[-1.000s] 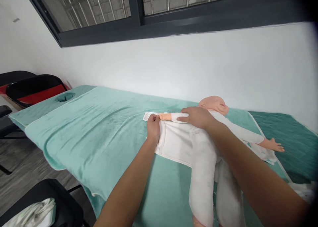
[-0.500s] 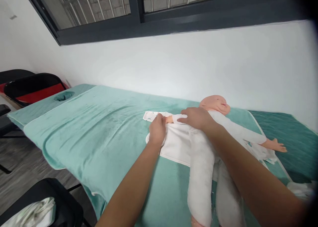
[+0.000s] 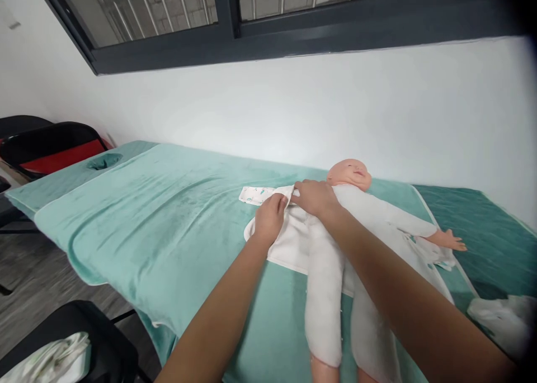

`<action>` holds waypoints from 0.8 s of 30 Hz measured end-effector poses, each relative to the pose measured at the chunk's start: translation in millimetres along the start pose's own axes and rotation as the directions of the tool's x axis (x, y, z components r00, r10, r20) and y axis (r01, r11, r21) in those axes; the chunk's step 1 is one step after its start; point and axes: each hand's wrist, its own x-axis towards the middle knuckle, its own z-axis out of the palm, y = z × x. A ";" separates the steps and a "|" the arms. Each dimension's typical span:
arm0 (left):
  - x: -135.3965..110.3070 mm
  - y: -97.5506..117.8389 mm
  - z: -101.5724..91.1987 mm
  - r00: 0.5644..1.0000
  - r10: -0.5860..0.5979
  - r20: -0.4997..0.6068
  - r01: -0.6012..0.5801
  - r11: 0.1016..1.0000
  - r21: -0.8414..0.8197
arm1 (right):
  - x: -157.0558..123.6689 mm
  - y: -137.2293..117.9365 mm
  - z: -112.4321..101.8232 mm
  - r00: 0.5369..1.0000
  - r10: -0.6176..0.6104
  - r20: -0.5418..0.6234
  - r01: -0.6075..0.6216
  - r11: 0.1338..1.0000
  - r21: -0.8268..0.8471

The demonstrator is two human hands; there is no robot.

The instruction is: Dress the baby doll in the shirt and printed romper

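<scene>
Left of the doll [image 3: 377,232], the garment [image 3: 289,247] has its sleeve [image 3: 253,195] pointing lengthwise away; your nearer left hand [image 3: 269,218] pinches the cloth, but your right hand's [image 3: 316,197] hold I cannot tell.

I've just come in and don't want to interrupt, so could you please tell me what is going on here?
A person is handling a white garment beside a baby doll, which lies on its back on a green-covered bed. The left hand pinches the cloth; the right hand is close by at its edge, its exact grip hidden. One doll arm stretches out towards the picture's right.
</scene>
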 end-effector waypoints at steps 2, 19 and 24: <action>-1.0 -1.1 -1.8 0.991 -0.087 -0.106 0.094 0.994 0.062 | -3.8 1.8 -1.3 0.999 0.008 -0.045 -0.008 1.000 0.006; -30.4 5.2 -15.6 0.995 -0.030 -0.092 0.035 0.998 0.060 | -151.3 94.2 29.7 0.601 0.774 -0.198 -0.478 0.547 0.687; -32.9 30.3 -11.2 1.000 -0.024 -0.002 0.022 0.967 -0.253 | -154.6 93.8 31.8 0.667 0.742 -0.069 -0.462 0.484 0.743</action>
